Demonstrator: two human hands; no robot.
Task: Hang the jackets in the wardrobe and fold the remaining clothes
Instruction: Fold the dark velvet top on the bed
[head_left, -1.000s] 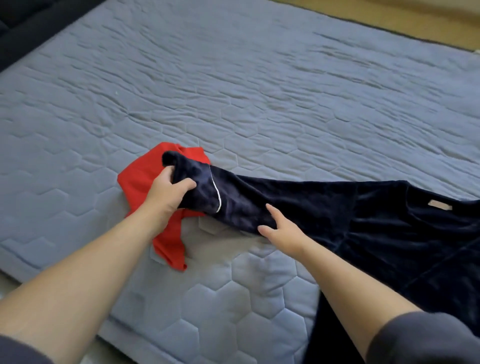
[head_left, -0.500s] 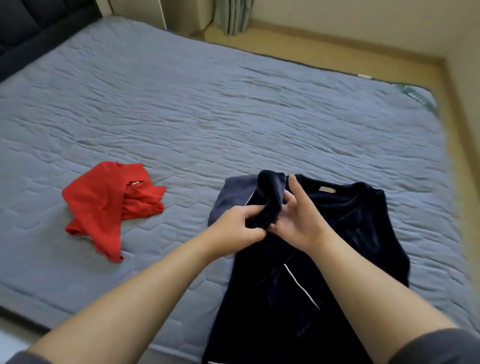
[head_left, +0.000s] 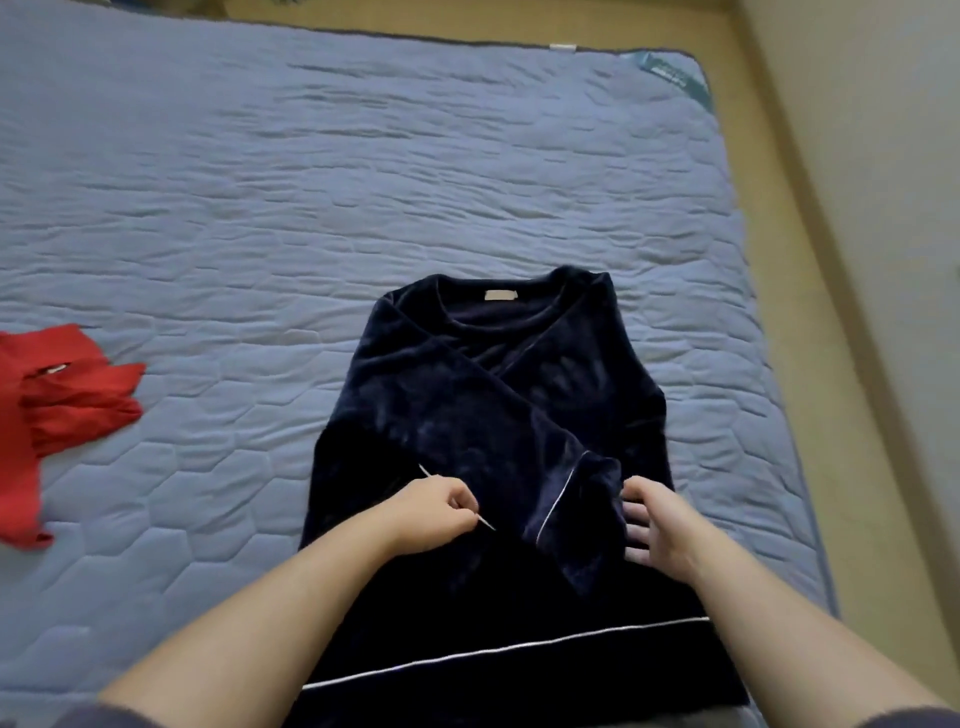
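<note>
The navy top (head_left: 498, 415) is lying flat on the bed (head_left: 363, 182), collar away from the person and white-piped hem nearest them, spread out so that each fold is landing square. One sleeve (head_left: 483, 410) is running diagonally across the chest from the far left shoulder down to its cuff (head_left: 587, 509) at the near right, tucked inward to narrow the garment to body width. The left grip (head_left: 436, 514) is clenching, its curled fingers pinching the fabric at a second white-piped edge, probably the other cuff, seemingly to keep that layer from sliding. The right grip (head_left: 657, 525) is lying released, fingers straight and spread, touching the outer side of the crossed cuff, apparently to settle it against the body of the top. By my reading the sleeve stage is nearly finishing, and bringing the hem up toward the collar is coming next. A red garment (head_left: 67, 400) is lying crumpled well apart at the bed's left, probably waiting its turn.
</note>
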